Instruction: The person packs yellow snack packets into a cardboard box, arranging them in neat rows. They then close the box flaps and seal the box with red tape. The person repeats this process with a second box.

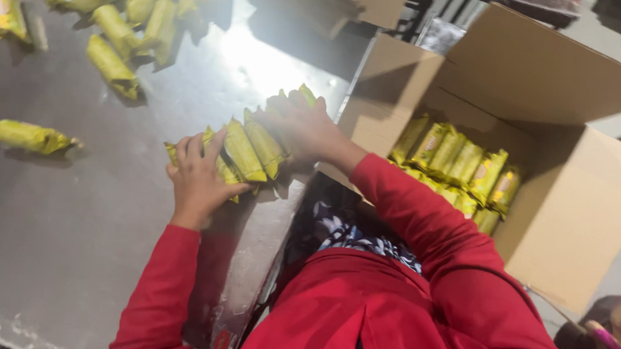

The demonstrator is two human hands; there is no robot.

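Between the two hands, at the near right edge of the grey metal table (110,206), stands a short row of yellow-green foil snack packets (251,150), pressed together on edge. Row's long axis runs from lower left to upper right; each packet's own length lies across it. Left hand (198,177) caps the near-left end, fingers (197,147) spread flat against the last packet. Right hand (306,128) caps the far-right end, fingers curled over the packets, clamping the row from both ends. Right hand is nearer the open brown cardboard box (571,209), which sits just beyond the table edge, partly filled with the same packets standing in a row. Loose packets (111,61) lie scattered far left, well apart. Table surface glossy, glare at top. Red sleeves on both arms.
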